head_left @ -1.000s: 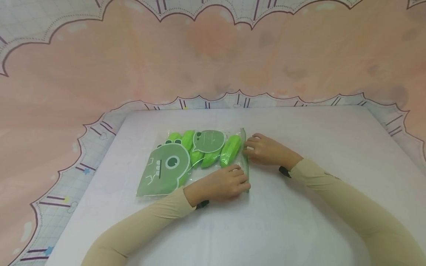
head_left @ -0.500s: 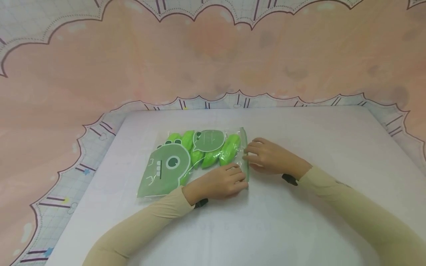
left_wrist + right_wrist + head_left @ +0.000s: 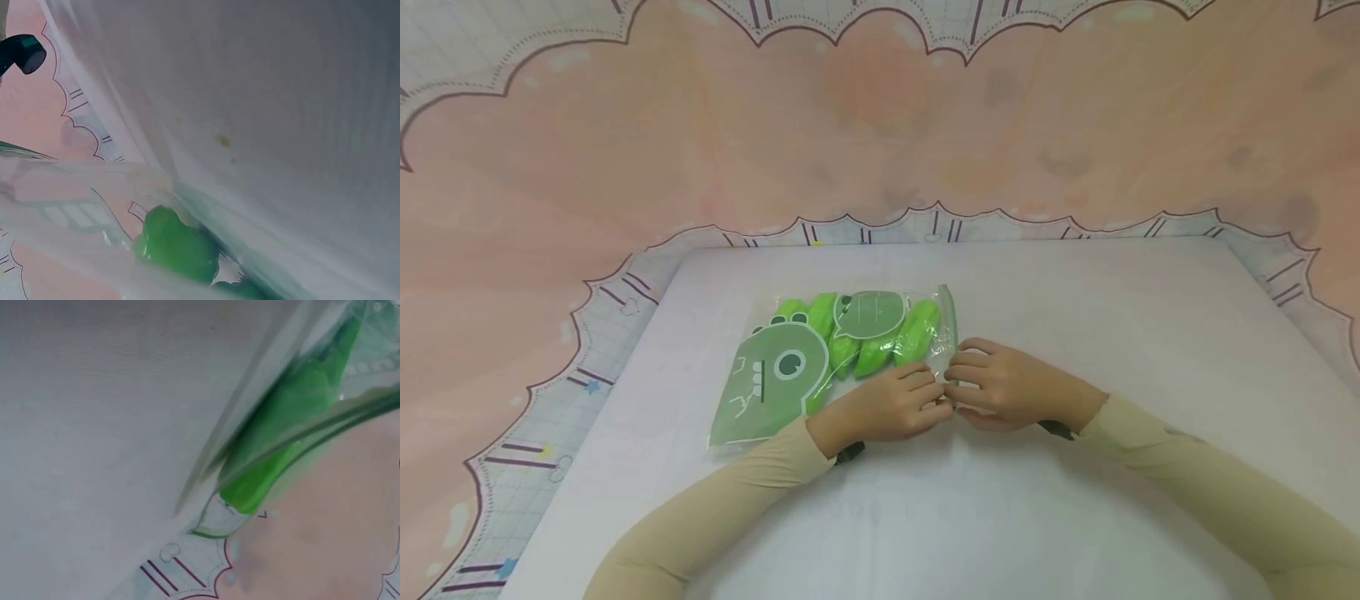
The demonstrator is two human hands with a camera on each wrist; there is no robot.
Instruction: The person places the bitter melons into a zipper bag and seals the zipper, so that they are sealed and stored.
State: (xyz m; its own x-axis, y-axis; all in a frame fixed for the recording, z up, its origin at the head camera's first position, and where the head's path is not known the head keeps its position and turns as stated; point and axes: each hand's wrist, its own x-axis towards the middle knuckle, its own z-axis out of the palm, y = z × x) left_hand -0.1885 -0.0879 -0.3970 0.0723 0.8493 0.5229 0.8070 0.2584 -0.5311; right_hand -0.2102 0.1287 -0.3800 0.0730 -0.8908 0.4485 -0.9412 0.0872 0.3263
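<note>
A clear zip bag [image 3: 741,412] printed with a green cartoon dinosaur lies on the white table. Several long, bright green pieces [image 3: 917,331] show through its plastic. At the bag's near right corner, my left hand [image 3: 880,406] grips the edge with bent fingers. My right hand [image 3: 1011,385] pinches the green right-hand edge of the bag, its fingertips right at those of the left. In the left wrist view a lumpy green piece [image 3: 178,247] shows behind the film. The right wrist view has the bag's edge bowed apart around another green piece [image 3: 278,431]. Both thumbs are hidden.
The white table [image 3: 1112,300] reaches back to a peach cloth backdrop [image 3: 880,125] with a scalloped, striped border. Dark wrist-worn devices show under both wrists, one of them a black piece [image 3: 850,452] below the left sleeve.
My right hand has moved along the bag's right edge toward me, from near the far corner to beside the left hand. The left hand has shifted only slightly; the bag lies nearly as before.
</note>
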